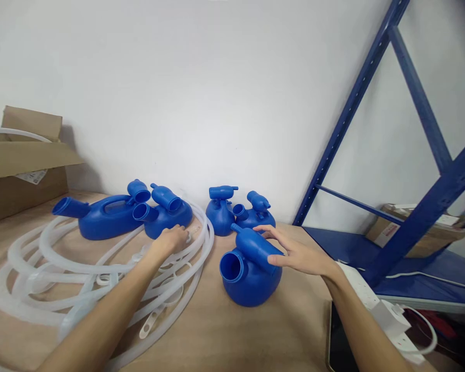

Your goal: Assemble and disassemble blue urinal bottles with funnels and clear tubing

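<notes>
Nearest me stands a blue plastic urinal bottle (251, 287) with a round body and a wide, open angled neck. Across its top lies a blue funnel-shaped adapter (256, 248) with a narrow nozzle at its far end. My right hand (300, 253) grips the adapter's right side, thumb on the near side and fingers over the top. My left hand (172, 240) reaches among the coils of clear plastic tubing (199, 256), its fingers bent together beside a small white part (188, 236). What those fingers hold is hidden.
Several more blue bottles with adapters on top stand along the wall, including a left one (108, 222) and a back one (220, 217). White strap pieces (149, 325) lie by the tubing. A cardboard box (27, 191) stands left; a phone (339, 338), power strip (358, 284) and blue rack (352, 103) are right.
</notes>
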A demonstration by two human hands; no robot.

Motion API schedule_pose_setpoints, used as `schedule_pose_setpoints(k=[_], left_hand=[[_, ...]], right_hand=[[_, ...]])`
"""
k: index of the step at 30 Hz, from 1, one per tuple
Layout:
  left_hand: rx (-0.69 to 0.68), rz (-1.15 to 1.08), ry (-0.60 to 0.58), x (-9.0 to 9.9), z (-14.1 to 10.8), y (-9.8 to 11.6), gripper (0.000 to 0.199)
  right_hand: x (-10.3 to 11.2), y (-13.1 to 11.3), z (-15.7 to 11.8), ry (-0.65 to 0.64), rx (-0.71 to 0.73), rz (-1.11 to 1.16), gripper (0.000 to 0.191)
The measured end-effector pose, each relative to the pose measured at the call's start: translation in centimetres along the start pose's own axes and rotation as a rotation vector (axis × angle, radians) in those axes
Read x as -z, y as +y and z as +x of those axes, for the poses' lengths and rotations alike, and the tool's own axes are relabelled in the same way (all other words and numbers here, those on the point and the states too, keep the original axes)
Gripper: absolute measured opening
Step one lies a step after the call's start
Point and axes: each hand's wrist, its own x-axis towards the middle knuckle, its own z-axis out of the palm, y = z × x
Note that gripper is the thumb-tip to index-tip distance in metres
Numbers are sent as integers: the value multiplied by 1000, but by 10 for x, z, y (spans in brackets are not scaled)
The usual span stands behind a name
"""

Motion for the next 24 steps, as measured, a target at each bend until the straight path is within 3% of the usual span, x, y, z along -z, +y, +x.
schedule_pose_setpoints(k=[4, 9, 12, 16, 20, 23, 24], left_hand=[[-21, 42, 20, -10, 3, 3, 34], [-35, 42, -20, -3, 1, 2, 31], [-29, 1, -19, 6, -3, 0, 28], [-63, -96, 98, 35, -18, -2, 19], [-346, -243, 166, 69, -56, 16, 16], [-707, -409, 136, 80, -87, 45, 20], [-744, -403, 134, 80, -95, 55, 21]], right_hand=[[-8, -6, 6, 49, 60, 2, 75], [-9, -6, 7, 96, 76, -40, 70], [-10, -5, 7, 122, 82, -36, 71], [-13, 3, 9, 152, 129, -42, 76], [-15, 15, 15, 155, 229, -9, 97], [-16, 18, 18, 155, 240, 16, 101], [-16, 18, 18, 159, 237, 23, 100]])
